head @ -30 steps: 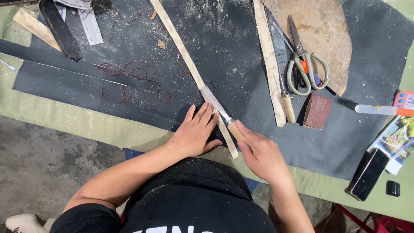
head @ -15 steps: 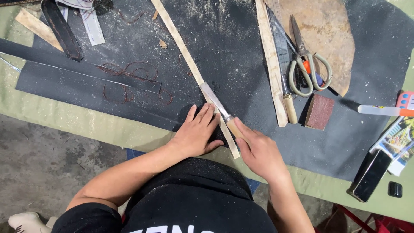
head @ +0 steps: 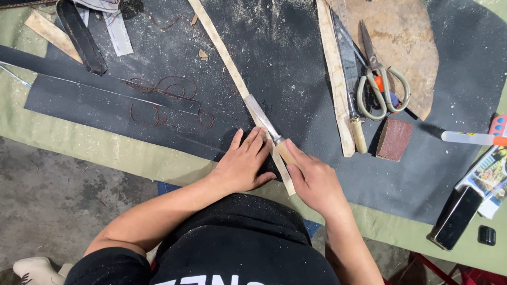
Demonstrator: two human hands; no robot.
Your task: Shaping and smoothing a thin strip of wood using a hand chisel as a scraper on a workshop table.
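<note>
My right hand grips the wooden handle of a flat metal chisel, its blade lying along a long pale leather strip that runs diagonally over the black mat. My left hand lies flat on the mat just left of the strip, fingers together, pressing down beside the blade.
Scissors, a second pale strip, a wooden-handled tool and a brown sanding block lie to the right. A tan leather piece lies behind them. Red thread and a black strap sit left. A phone lies near the right edge.
The chisel and my right hand have slid slightly forward along the strip. My left hand stays pressed in place.
</note>
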